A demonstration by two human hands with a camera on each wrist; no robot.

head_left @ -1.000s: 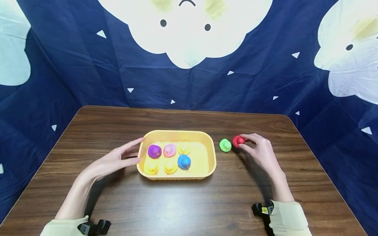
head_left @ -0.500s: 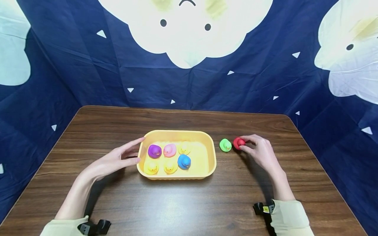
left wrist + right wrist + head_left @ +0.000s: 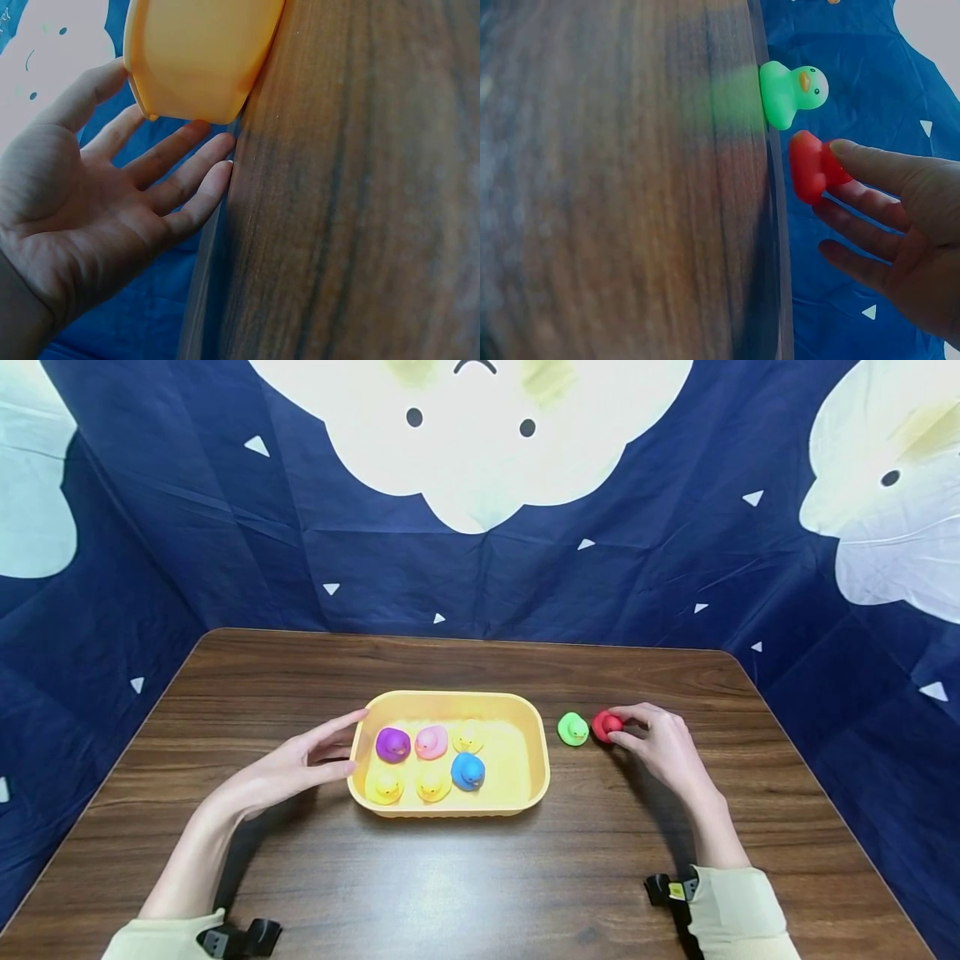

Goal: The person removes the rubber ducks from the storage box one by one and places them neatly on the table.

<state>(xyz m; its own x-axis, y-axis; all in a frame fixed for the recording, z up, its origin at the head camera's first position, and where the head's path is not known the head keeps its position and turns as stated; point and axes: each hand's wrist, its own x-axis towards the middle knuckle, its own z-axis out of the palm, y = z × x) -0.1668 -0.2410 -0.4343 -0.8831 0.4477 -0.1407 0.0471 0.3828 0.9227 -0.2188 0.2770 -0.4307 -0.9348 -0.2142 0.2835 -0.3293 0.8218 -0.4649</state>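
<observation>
Pinched in the right hand (image 3: 663,747), the red duck (image 3: 808,169) seems just off the bench (image 3: 450,877) beside the green duck (image 3: 573,729) (the left hand (image 3: 288,768), fingers loosely extended, touches the tray (image 3: 517,768)), probably a placing step calling for gentle lowering.

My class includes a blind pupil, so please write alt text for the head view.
A right hand pinches a red toy duck beside a green duck on a wooden table, while the left hand touches the end of a yellow tray holding a purple duck, a pink duck, a blue duck and three yellow ducks. A blue cloth with white clouds hangs behind.
</observation>
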